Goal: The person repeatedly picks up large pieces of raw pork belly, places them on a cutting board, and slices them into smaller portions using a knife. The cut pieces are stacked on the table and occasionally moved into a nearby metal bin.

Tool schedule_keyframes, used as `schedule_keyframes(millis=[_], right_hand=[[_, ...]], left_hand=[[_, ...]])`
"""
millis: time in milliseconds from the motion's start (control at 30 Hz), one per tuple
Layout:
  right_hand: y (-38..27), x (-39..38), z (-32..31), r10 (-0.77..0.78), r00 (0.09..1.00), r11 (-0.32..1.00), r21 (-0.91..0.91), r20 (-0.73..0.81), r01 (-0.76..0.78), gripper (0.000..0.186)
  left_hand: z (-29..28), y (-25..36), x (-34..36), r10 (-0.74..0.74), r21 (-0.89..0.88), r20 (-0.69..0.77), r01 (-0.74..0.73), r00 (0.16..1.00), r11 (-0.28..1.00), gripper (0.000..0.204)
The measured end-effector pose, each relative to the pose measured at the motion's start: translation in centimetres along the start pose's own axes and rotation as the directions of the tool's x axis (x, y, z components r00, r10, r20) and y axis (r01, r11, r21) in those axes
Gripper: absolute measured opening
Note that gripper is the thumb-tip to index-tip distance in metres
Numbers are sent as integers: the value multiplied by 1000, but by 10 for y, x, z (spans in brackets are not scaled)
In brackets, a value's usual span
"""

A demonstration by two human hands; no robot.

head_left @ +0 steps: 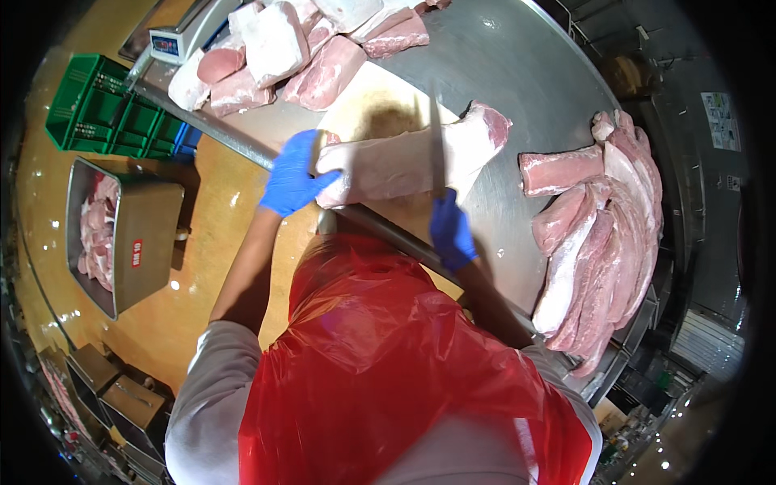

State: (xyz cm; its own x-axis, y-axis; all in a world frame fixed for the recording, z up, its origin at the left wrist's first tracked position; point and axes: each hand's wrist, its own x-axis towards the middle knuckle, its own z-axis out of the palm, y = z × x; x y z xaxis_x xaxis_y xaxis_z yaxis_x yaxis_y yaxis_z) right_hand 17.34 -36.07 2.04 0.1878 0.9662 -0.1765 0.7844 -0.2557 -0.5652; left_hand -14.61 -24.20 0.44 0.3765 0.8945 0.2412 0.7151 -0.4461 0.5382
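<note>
A long pale pork loin (pixel 380 168) with a fat-covered surface lies across a white cutting board (pixel 368 95). My left hand (pixel 296 175), in a blue glove, grips the loin's left end, with the thumb on the near side. My right hand (pixel 451 233), also gloved in blue, is closed around the handle of a knife (pixel 437 145). The blade points away from me and crosses over the loin right of its middle; it is blurred. Whether its edge has gone into the meat, I cannot tell.
Cut pork pieces (pixel 275 48) are heaped at the far left of the metal table (pixel 517 73), beside a scale (pixel 174 40). Several long loins (pixel 602 234) lie at the right. On the floor at left stand green crates (pixel 105 109) and a metal bin (pixel 145 234) holding meat.
</note>
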Motion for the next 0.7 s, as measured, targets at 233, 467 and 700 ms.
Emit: schedule_keyframes(millis=[233, 467, 700], right_hand=[[-21, -18, 60, -439, 858, 314, -850, 266, 424, 37], [-20, -34, 70, -182, 983, 806, -566, 38, 172, 23], [-34, -24, 53, -212, 976, 921, -342, -45, 184, 16]], left_hand=[[29, 51, 33, -19, 91, 434, -23, 901, 996, 123], [35, 38, -16, -81, 24, 288, 77, 954, 997, 122], [-9, -50, 16, -111, -282, 220, 172, 969, 944, 94]])
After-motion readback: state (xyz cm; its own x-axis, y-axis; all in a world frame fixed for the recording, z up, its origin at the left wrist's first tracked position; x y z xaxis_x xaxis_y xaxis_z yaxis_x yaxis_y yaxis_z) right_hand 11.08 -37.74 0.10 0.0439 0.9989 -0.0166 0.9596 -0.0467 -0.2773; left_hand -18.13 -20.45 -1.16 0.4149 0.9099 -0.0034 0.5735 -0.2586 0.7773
